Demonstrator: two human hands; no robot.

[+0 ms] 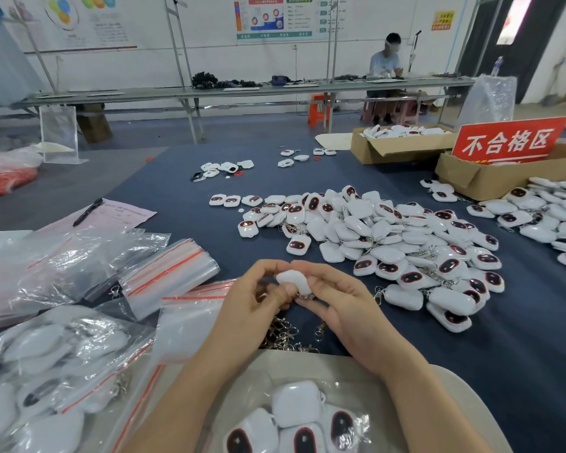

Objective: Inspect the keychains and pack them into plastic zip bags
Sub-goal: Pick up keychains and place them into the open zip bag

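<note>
A: Where's the keychain?
B: One white keychain [293, 281], held above the table [183, 191], centre of view, between both hands. Plain white side up, no dark face showing.
A: Hands?
B: Left hand [252, 299] pinches its left end, fingers curled in. Right hand [337, 302] pinches the right end, same way. Neither is spread.
A: Axis?
B: It slants from upper left down to lower right. A bit of metal shows at the low end by the right hand, probably the clasp, mostly hidden by fingers.
A: Step?
B: Looks like inspection. Not bagged yet.
A: What does the next move turn on?
B: The bags all lie to the left. The stack of zip bags [170, 273] is left of the left hand and a bit beyond it. One flat bag [190, 322] is just beside the left wrist. So the left hand is nearer the bags, and the right hand is nearer the pile [389, 243] of unpacked ones. My guess: the right hand keeps the keychain, the left fetches a bag, and the keychain travels leftward.
A: Risk?
B: Loose clasps [285, 335] lie on the table right under the hands and could snag. The box [471, 178] with the red sign [507, 142] is far right, well apart, on the right hand's side.
</note>
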